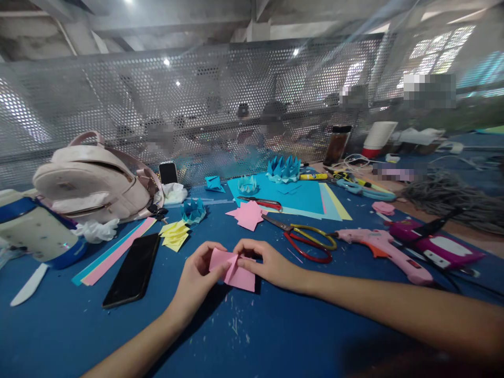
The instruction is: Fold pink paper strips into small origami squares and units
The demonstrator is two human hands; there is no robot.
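While both forearms reach in from the bottom edge, we see the left hand (199,273) and the right hand (264,264) meeting over a pink paper piece (235,271) near the middle of the blue table (275,336). The paper is partly folded, with a raised crease between the 2 hands, and its lower edge lies on the table. The left hand's fingers curl narrowly around the paper's left part, thumb on top. The right hand pinches the paper's upper right part between thumb and fingertips, also narrow.

Just left of the hands a black phone (132,270) lies face up, and beside it lie long strips of pink and teal paper (114,252). A stack of folded yellow papers (175,234) sits above the phone, near a small folded blue paper shape (193,210). Behind the hands lie folded pink papers (249,214), and to their right red-and-yellow scissors (307,239) lie open. A pink glue gun (380,247) rests further right, its nozzle pointing toward the scissors. A pale pink backpack (94,181) stands at the far left, and a large blue paper crown (283,169) sits at the back on teal sheets (299,197). A perforated metal screen (197,105) borders the table's far side.
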